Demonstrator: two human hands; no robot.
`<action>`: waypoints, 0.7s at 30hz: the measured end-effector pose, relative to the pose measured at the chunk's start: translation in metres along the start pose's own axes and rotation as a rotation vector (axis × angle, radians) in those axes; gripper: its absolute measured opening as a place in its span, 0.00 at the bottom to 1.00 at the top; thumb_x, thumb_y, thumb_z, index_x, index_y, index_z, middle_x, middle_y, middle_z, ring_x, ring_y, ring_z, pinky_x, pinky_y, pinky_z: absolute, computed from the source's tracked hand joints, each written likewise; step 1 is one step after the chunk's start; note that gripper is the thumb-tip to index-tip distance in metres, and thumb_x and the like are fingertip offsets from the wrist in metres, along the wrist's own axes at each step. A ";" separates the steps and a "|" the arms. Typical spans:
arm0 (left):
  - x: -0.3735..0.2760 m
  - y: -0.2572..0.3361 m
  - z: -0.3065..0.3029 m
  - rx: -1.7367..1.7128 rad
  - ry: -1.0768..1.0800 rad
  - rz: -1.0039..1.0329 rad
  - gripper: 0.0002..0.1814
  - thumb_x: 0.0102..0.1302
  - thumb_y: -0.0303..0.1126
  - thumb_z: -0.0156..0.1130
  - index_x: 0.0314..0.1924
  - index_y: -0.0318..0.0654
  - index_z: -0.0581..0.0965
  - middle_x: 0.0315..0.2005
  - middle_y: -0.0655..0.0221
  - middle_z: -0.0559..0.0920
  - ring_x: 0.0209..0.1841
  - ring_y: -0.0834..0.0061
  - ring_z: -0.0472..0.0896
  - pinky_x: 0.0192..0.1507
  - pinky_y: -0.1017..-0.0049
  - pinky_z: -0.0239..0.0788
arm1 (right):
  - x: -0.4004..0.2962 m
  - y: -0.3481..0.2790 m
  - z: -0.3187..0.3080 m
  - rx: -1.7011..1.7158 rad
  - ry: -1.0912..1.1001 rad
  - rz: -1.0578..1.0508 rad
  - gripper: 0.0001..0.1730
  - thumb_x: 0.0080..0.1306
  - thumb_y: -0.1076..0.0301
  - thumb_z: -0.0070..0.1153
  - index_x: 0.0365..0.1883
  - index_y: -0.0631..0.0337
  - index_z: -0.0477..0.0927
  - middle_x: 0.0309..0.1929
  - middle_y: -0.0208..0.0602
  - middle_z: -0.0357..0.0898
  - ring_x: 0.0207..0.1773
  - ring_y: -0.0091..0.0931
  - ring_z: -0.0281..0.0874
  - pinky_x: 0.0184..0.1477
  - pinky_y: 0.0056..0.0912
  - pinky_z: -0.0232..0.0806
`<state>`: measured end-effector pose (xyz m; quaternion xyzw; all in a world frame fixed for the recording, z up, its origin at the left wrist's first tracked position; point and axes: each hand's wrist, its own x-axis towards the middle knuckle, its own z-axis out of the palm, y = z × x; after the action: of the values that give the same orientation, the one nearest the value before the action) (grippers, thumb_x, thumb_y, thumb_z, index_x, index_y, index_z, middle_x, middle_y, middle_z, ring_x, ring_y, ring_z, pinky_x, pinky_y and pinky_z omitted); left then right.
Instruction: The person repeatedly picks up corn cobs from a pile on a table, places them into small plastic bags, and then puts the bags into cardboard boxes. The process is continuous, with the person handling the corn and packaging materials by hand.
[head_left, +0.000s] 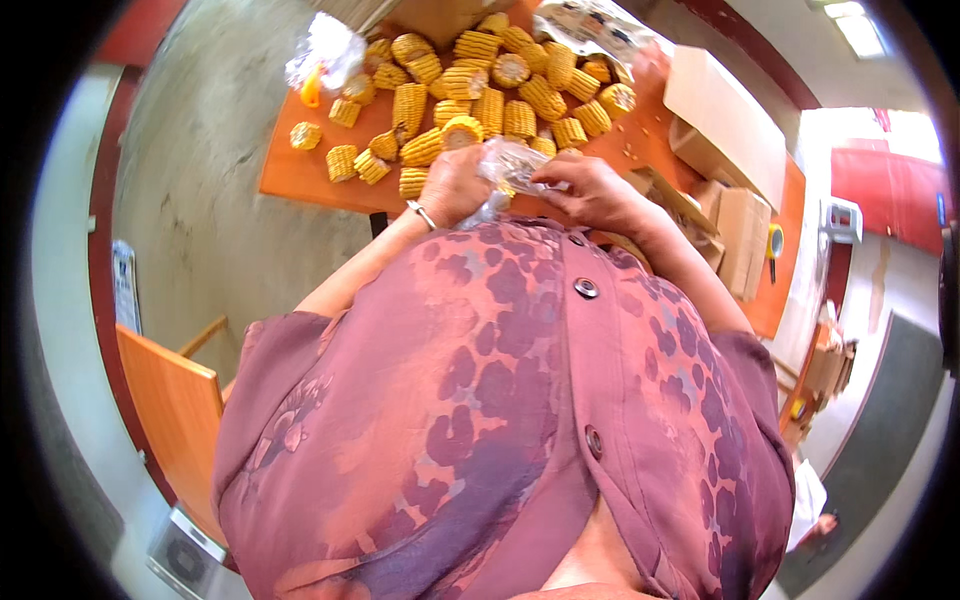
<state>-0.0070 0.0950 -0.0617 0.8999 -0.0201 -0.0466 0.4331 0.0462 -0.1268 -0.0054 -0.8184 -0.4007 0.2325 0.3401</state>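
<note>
A clear plastic bag (516, 162) is stretched between my two hands at the near edge of the table. My left hand (455, 186), with a bangle on its wrist, grips the bag's left side. The thumb and fingers of my right hand (589, 189) pinch its right side. Some yellow shows through the plastic low down, but I cannot tell what it is. Just beyond my left fingers is a cut piece of corn cob (461, 133), its end facing me; whether the hand touches it is unclear. Many more corn cob pieces (489, 111) lie heaped behind the bag.
The orange tabletop (300, 169) carries a crumpled plastic bag (330, 49) and an orange-handled tool (311, 86) at the far left. Cardboard boxes (739, 232) and a tape roll (775, 241) are at right. Another person's hand (651, 64) is blurred beyond the corn.
</note>
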 end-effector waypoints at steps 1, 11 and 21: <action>-0.005 0.009 -0.005 -0.005 -0.045 -0.027 0.20 0.55 0.33 0.64 0.50 0.41 0.79 0.35 0.54 0.83 0.39 0.60 0.83 0.42 0.68 0.73 | 0.004 -0.004 -0.003 0.210 0.035 0.185 0.14 0.61 0.70 0.57 0.46 0.63 0.80 0.44 0.48 0.80 0.47 0.38 0.78 0.51 0.35 0.69; -0.019 -0.021 0.009 -0.266 -0.033 0.114 0.19 0.51 0.35 0.68 0.44 0.39 0.80 0.38 0.57 0.83 0.43 0.60 0.82 0.45 0.67 0.71 | 0.166 -0.036 0.041 -0.300 -0.099 -0.357 0.24 0.55 0.67 0.64 0.52 0.56 0.77 0.51 0.41 0.77 0.55 0.39 0.72 0.57 0.38 0.65; -0.014 -0.058 0.040 -0.297 -0.086 0.073 0.47 0.46 0.40 0.70 0.66 0.36 0.61 0.66 0.54 0.62 0.70 0.60 0.54 0.71 0.68 0.42 | 0.251 -0.029 0.148 -0.751 -0.354 -0.337 0.41 0.51 0.58 0.67 0.62 0.58 0.65 0.45 0.35 0.79 0.56 0.37 0.68 0.54 0.47 0.60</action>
<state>-0.0256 0.1016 -0.1308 0.8219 -0.0640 -0.0720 0.5615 0.0784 0.1449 -0.1083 -0.7560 -0.6371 0.1485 -0.0210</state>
